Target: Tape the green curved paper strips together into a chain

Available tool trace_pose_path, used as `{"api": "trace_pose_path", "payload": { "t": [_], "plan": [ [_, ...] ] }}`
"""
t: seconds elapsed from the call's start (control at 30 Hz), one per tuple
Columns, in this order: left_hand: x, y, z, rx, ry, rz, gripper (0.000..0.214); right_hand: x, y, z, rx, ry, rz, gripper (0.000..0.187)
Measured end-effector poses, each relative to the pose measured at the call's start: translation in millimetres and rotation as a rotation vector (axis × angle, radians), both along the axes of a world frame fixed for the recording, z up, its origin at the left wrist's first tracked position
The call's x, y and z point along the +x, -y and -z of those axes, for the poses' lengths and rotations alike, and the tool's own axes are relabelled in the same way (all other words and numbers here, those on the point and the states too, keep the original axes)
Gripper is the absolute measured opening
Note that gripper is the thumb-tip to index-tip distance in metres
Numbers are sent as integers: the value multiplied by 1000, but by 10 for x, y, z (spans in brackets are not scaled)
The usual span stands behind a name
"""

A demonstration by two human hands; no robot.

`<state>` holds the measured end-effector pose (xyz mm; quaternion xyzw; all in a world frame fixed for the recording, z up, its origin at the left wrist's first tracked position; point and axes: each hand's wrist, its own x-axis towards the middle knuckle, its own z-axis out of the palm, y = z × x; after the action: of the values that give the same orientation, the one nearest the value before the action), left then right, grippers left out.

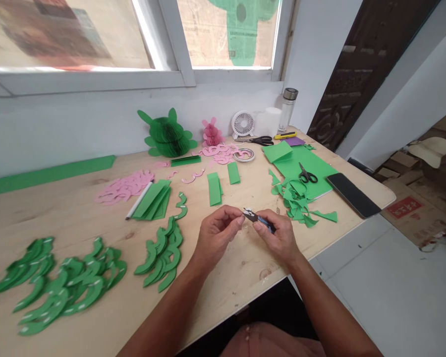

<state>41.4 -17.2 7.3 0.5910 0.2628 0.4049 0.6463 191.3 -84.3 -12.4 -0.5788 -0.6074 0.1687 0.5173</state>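
Note:
My right hand [277,232] is closed around a small black-and-blue tool [251,215] with a silvery head; its exact kind is unclear. The tool's head points left, toward my left hand [219,229]. My left thumb and forefinger pinch together right beside that head. Whatever lies between them is too small to make out. Beyond my hands lie folded green paper strips [214,189] and a smaller green piece [234,173]. To the left of my left hand is a pile of curved green paper cut-outs [162,255] with small white marks.
More green cut-outs [78,282] lie at left, pink ones [128,187] behind. Green scraps [295,198], scissors [307,173] and a phone [353,194] are at right. Along the wall stand a green honeycomb paper figure [168,135], a pink one [211,133], a fan [243,124] and a bottle [288,110].

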Motion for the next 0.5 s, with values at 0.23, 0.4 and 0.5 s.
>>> {"api": "trace_pose_path", "payload": {
  "t": [0.23, 0.4, 0.5],
  "plan": [
    [8, 2, 14, -12, 0, 0, 8, -5, -4, 3, 5, 2, 9, 24],
    [14, 6, 30, -26, -7, -8, 10, -8, -5, 3, 2, -1, 20, 24],
    [15, 13, 21, -33, -5, -10, 11, -6, -4, 6, 0, 5, 24, 24]
  ]
}}
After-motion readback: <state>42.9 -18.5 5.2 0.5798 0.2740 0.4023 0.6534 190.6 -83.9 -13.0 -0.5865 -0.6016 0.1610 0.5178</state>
